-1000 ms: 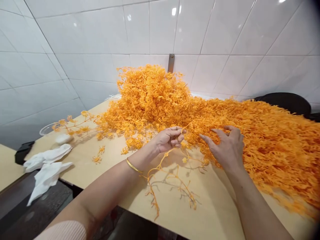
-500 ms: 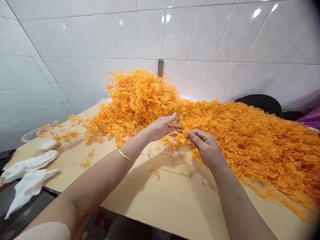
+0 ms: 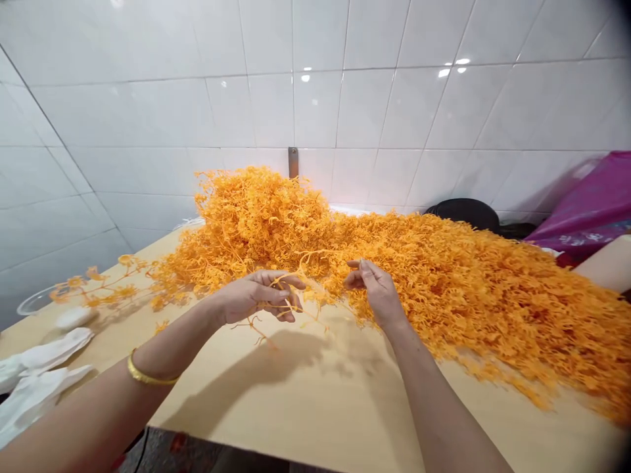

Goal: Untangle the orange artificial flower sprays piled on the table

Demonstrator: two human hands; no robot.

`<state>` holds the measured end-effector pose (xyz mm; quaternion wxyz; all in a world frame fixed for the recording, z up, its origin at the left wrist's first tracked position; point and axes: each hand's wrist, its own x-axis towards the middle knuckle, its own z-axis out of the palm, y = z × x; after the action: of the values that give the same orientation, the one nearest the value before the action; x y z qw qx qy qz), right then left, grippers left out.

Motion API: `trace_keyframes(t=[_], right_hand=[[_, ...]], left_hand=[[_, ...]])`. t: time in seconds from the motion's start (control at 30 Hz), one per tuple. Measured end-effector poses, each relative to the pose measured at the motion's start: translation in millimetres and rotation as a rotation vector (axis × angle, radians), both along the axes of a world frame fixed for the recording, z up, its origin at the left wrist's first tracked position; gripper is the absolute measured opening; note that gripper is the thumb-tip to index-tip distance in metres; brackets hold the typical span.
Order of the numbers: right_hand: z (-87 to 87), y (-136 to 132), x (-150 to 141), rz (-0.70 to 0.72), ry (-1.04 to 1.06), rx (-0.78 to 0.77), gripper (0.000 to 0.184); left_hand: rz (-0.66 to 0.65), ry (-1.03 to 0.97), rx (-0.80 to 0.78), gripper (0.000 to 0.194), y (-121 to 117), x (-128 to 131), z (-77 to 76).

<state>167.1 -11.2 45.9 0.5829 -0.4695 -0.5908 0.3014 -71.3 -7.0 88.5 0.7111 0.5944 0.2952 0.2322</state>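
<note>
My left hand point(image 3: 269, 295) is closed loosely around a thin, branching orange sprig point(image 3: 303, 269) above the table. Some of its bare stems hang below my fingers, and a gold bangle point(image 3: 142, 373) circles that wrist. To the right, apart from it, my right hand point(image 3: 377, 289) has its thumb and fingers drawn together in a pinch. Whatever may be between those fingertips is too small to make out. Behind both hands lies a large heap of orange, frilly sprigs point(image 3: 256, 210), spreading far along the table to the right.
Pale wood table point(image 3: 296, 401) below. White gloves or cloths point(image 3: 46, 368), a white lump point(image 3: 73, 317) and a clear round lid point(image 3: 34, 302) lie at left. A tiled wall point(image 3: 315, 105) stands behind. Another person's forearm point(image 3: 608, 266), purple fabric point(image 3: 582, 203) and a black round object point(image 3: 463, 212) are at right.
My left hand has drawn left and down, away from my right hand, and its fingers have curled around the sprig. The view has shifted, showing more purple fabric and the other person's forearm.
</note>
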Motion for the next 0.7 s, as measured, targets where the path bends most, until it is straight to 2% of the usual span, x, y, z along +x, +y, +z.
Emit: trace_keyframes(t=[0.13, 0.2, 0.27, 0.37, 0.47, 0.6, 0.7], right_hand=[[-13.0, 0.1, -8.9, -0.166, -0.452, 0.125, 0.033], [-21.3, -2.9, -23.2, -0.140, -0.579, 0.194, 0.028], [-29.8, -5.6, -38.4, -0.086, -0.618, 0.243, 0.024], [-40.6, -4.9, -51.6, -0.009, -0.729, 0.268, 0.023], [-44.9, -0.3, -49.9, 0.000, -0.810, 0.232, 0.023], [-38.4, 0.1, -41.8, -0.034, -0.878, 0.201, 0.024], [-30.9, -3.5, -42.2, -0.019, -0.881, 0.183, 0.024]], left_hand=[[-0.009, -0.004, 0.053, 0.031, -1.1, -20.8, 15.1], [-0.007, -0.003, 0.096, 0.030, -2.2, -23.3, 21.7], [-0.020, 0.000, 0.151, 0.029, -3.6, -19.5, 28.3], [-0.061, 0.029, 0.233, 0.029, -5.1, -6.4, 37.4], [-0.086, 0.092, 0.284, 0.028, -4.0, 8.3, 43.8], [-0.125, 0.136, 0.309, 0.025, -1.3, 34.3, 51.7], [-0.077, 0.135, 0.345, 0.018, -9.0, 72.5, 58.8]])
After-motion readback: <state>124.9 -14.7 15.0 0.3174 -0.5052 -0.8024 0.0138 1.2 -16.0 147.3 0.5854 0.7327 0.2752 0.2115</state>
